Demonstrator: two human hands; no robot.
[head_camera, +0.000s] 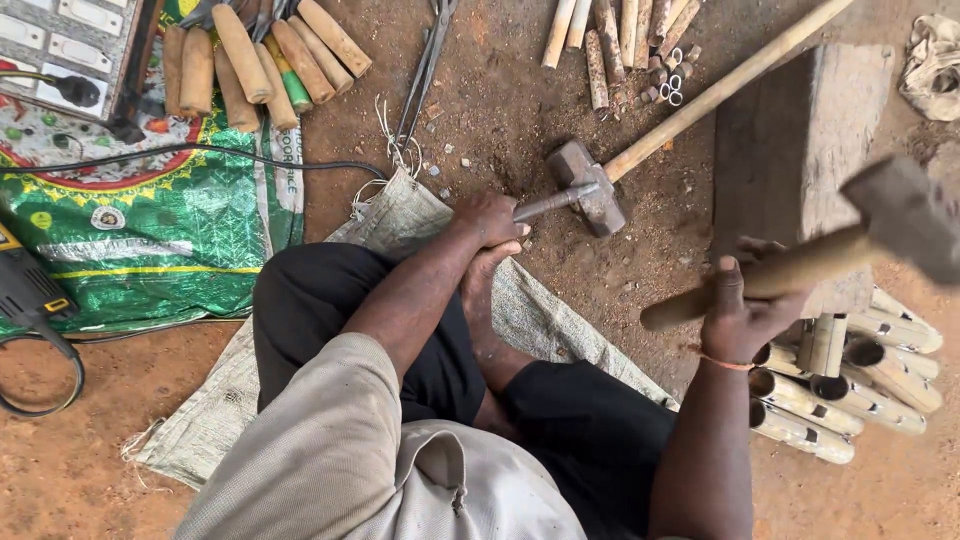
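My left hand (487, 218) grips a short metal rod (556, 201), pressing its tip against the head of a large sledgehammer (588, 187) that lies on the dirt with its long wooden handle running up to the right. A bare foot rests just under that hand. My right hand (742, 305) is shut on the wooden handle of a smaller hammer (905, 215), raised and blurred at the right, above the rod's level.
A wooden block (795, 140) stands right of the sledgehammer. Several metal-tipped wooden handles (850, 380) lie under my right hand. More wooden handles (255, 55) and sticks (620, 35) lie at the top. A green sack (150, 230), cables and a power tool (25, 290) are left.
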